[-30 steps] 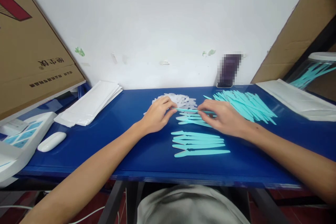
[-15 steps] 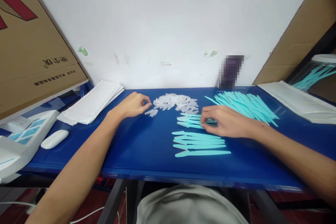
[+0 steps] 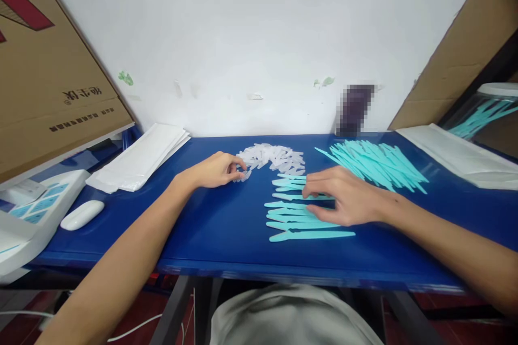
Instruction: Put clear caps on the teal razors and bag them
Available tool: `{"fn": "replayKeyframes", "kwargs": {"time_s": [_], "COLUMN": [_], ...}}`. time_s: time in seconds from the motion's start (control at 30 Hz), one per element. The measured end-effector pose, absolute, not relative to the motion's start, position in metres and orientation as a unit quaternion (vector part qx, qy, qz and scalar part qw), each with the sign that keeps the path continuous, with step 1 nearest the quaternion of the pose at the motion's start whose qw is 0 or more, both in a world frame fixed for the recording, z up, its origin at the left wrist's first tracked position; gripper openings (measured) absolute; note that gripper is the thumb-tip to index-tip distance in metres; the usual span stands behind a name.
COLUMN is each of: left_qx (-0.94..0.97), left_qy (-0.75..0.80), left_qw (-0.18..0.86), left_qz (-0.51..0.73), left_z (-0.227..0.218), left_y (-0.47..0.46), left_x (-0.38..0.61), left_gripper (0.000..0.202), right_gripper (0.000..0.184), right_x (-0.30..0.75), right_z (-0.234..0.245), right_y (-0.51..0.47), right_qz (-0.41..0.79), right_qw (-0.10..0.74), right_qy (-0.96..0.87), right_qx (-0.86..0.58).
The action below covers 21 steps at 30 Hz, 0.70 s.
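Note:
My left hand [image 3: 222, 169] is at the near left edge of a heap of small translucent blade caps [image 3: 279, 157]. Its thumb and index finger are apart, close around a few loose caps [image 3: 245, 176]; no cap is visibly gripped. My right hand [image 3: 343, 194] hovers palm-down over a column of turquoise eyebrow razors [image 3: 311, 235], its thumb and fingers spread. These razors lie side by side, heads to the left, and the hand hides the handles of several. Just beyond it sits a larger pile of turquoise razors [image 3: 380, 164].
White padded envelopes [image 3: 140, 156] lie at the left, another white sleeve [image 3: 461, 153] at the right. A white oval case [image 3: 82, 215] rests beside a white tray [image 3: 44, 215]. A clear jar [image 3: 483, 113] of turquoise sticks is far right. Cardboard [image 3: 60, 64] stands at the left.
My left hand has moved right to the loose caps, its fingers parting slightly. My right hand has shifted a little toward me, and its pinched fingers have spread over the razors.

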<state>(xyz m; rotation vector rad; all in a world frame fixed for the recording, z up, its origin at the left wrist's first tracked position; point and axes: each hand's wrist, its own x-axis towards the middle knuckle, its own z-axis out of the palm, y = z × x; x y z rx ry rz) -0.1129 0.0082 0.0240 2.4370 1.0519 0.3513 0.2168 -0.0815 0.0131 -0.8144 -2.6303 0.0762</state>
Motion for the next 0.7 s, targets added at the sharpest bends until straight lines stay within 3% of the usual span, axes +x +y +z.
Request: {"fn": "replayKeyframes", "kwargs": {"time_s": [0.1, 0.43, 0.7], "left_qx": [0.889, 0.926, 0.937], "left_qy": [0.368, 0.315, 0.311], "left_qw": [0.234, 0.177, 0.117], "left_qz": [0.142, 0.108, 0.109], "left_z": [0.018, 0.015, 0.015], "left_y": [0.005, 0.002, -0.001], "left_x": [-0.104, -0.095, -0.089], "left_gripper": [0.030, 0.038, 0.026], "right_gripper": [0.011, 0.011, 0.011], "right_x": [0.215, 0.219, 0.221], "right_z": [0.020, 0.027, 0.020], "right_y": [-0.083, -0.079, -0.076], "right_qz": [0.078, 0.145, 0.143], "right_qw": [0.130, 0.049, 0.128], "right_qy": [-0.934, -0.908, -0.895], "right_qx": [-0.324, -0.390, -0.403]}}
